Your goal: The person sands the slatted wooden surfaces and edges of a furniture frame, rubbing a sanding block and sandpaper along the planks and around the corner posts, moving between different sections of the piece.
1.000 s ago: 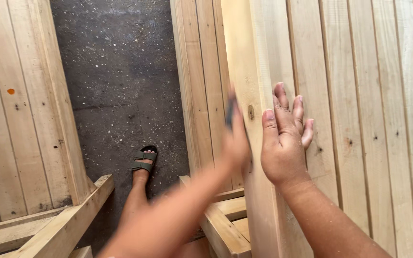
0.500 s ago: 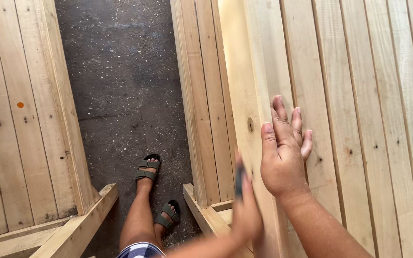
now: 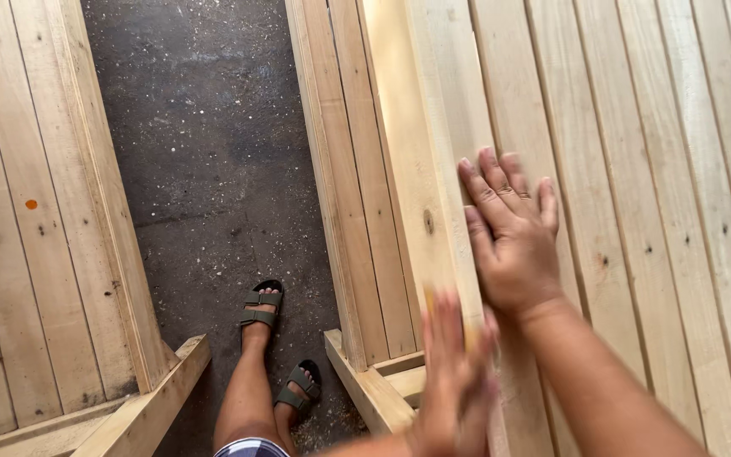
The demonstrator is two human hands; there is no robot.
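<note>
**Both hands on a pale wooden rail, slatted panel beneath**

Right hand (image 3: 513, 245): open, palm down, fingers together and pointing away from the person. It lies flat on the slatted wooden panel (image 3: 662, 211), with its inner edge against the raised wooden rail (image 3: 416, 169) that runs lengthwise just to its left. It grips nothing.

Left hand (image 3: 454, 381): blurred by motion. Fingers look spread and extended, so it reads as open; no object can be made out in it. It sits nearer the person than the right hand, just below and slightly left of it, over the lower stretch of the same rail. Contact with the wood cannot be confirmed through the blur.

Rail: pale, unfinished, one dark knot level with the right hand's thumb side.

Left of both hands: a second set of upright slats, then a strip of dark speckled floor (image 3: 205, 152). On that floor, below and left of the left hand, two feet in green strapped sandals (image 3: 262, 309). Farther left, another slatted panel (image 3: 19, 254) with an orange dot.
</note>
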